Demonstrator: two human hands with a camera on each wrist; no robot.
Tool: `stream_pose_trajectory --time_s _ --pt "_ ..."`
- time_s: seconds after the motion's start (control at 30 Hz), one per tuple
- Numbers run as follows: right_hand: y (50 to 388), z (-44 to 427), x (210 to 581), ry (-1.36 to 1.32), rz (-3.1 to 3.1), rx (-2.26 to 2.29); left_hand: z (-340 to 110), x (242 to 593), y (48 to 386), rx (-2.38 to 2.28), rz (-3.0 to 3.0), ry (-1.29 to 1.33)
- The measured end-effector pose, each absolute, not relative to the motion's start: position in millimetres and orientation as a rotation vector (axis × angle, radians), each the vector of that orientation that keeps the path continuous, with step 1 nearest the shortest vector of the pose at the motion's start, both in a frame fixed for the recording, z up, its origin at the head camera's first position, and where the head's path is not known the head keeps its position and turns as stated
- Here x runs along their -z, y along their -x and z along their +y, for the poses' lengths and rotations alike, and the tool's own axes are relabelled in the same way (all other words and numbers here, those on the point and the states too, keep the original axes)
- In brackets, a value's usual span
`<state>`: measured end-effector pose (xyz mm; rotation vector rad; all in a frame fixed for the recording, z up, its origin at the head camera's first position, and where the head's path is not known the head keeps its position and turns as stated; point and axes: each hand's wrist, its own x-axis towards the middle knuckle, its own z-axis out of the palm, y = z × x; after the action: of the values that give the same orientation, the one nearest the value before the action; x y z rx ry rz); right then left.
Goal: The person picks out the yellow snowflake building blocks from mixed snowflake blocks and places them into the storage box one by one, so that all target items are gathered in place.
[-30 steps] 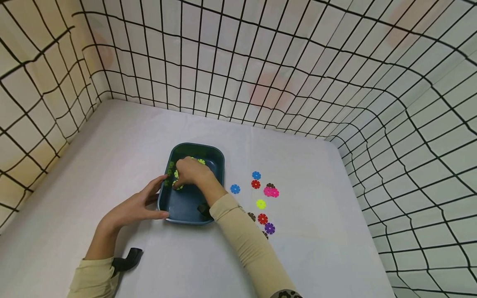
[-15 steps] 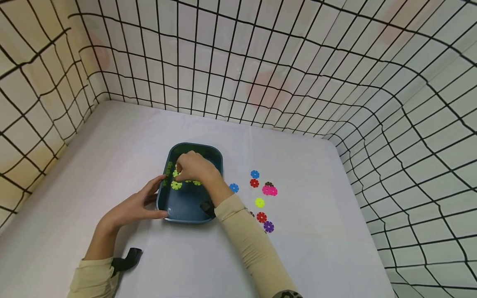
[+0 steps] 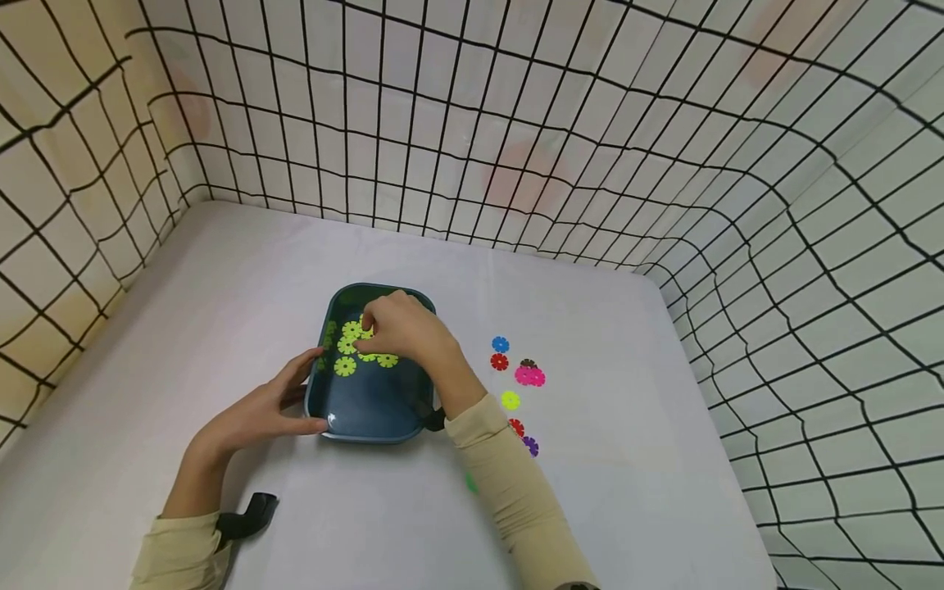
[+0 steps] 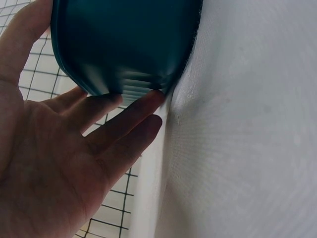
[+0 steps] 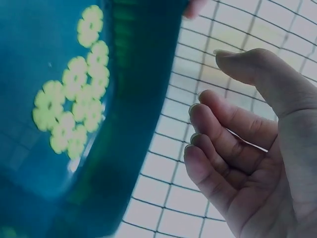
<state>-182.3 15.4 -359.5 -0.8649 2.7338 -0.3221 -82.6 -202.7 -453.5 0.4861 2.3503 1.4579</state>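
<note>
A dark teal plastic tray [image 3: 376, 410] stands on the white tabletop, with several yellow notched flower-shaped discs [image 3: 345, 366] lying in its far left part. My left hand [image 3: 254, 422] steadies the tray's left side, thumb by the near corner; in the left wrist view, its extended fingertips touch the outer wall. Over the tray hovers my right hand [image 3: 409, 332], hiding some discs in the head view. In the right wrist view, this hand's loosely bent fingers [image 5: 203, 163] hold nothing, and the thumb is apart from them.
Right of the tray lie loose discs: blue [image 3: 500, 344], red [image 3: 499, 361], pink [image 3: 530, 376], yellow [image 3: 510, 400], purple [image 3: 532, 446] and others. A green disc [image 3: 472, 482] is partly under the right sleeve. Black wire mesh [image 3: 442, 164] fences the table's back and sides.
My right hand has drawn back to the right from the tray's left part, uncovering more yellow discs. The left hand keeps its place on the tray.
</note>
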Motion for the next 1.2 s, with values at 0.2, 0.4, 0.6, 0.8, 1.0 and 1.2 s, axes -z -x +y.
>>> stream_pose_trajectory --time_s 0.2,0.4,0.6,0.8,1.0,1.2 --pt "177 34 350 0.830 2.777 0.435 -203 454 83 -1.445 2.358 -0.490" --pt "175 56 356 0.821 2.789 0.501 -205 455 82 -1.456 2.351 -0.491" --pt "174 87 369 0.805 2.823 0.606 -206 453 81 -1.451 2.348 -0.470" --pt "168 121 376 0.662 2.906 0.639 -204 454 82 -1.456 2.331 -0.469" --pt "160 148 386 0.515 2.928 0.684 -204 454 83 -1.455 2.333 -0.475" --pt "154 166 398 0.451 2.944 0.714 -204 453 82 -1.449 2.333 -0.463"
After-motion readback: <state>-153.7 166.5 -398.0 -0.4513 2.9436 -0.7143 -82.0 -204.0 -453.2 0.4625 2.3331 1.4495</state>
